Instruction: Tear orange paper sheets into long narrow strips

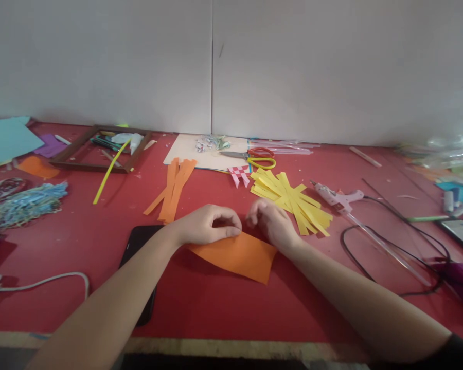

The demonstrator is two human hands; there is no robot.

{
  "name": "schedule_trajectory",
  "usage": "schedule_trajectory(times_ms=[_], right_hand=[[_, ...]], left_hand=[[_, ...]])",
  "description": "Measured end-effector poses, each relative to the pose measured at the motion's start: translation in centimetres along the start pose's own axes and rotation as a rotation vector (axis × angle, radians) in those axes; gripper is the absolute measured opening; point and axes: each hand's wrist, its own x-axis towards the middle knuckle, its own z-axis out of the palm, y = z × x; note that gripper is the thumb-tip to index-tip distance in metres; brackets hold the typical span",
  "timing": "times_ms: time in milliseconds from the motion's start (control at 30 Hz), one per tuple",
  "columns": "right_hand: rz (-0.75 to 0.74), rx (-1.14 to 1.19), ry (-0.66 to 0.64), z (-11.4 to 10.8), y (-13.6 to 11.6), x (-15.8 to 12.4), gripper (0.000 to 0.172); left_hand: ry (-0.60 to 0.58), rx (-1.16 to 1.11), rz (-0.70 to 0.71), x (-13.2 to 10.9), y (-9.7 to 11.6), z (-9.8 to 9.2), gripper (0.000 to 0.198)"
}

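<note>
My left hand (212,224) pinches the upper edge of an orange sheet of paper (237,257) between thumb and fingers. The sheet is slightly curved, and its right corner points toward me. Just to the right, my right hand (272,222) is closed with curled fingers close to the sheet; what they hold, if anything, is hidden. Orange paper strips (174,190) lie beyond my left hand. A pile of yellow paper strips (293,198) lies beyond my right hand. Between them sits a small pink-and-red woven paper piece (239,174).
Scissors (254,155) rest on a cream sheet (181,149) at the back. A glue gun (339,198) with a black cable stands right. A black phone (135,246) lies under my left forearm. A wooden frame (81,166) and a blue stringy bundle (31,203) are left.
</note>
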Motion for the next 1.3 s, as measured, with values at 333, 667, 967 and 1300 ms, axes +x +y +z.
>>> schedule_trajectory(times_ms=[333,667,967,1300], right_hand=[[0.096,-0.244,-0.296,-0.4,0.2,0.0,0.035],[0.104,-0.096,-0.068,-0.4,0.0,0.1,0.028],[0.080,-0.081,0.048,0.0,0.6,0.2,0.028],[0.038,-0.241,-0.024,0.1,0.6,0.0,0.019]], left_hand=[[0.200,0.209,-0.038,0.5,-1.1,-0.1,0.015],[0.781,-0.169,-0.206,1.0,-2.3,-1.6,0.036],[0.584,-0.386,-0.291,1.5,-2.1,0.4,0.033],[0.179,0.052,-0.245,1.4,-1.6,1.1,0.035]])
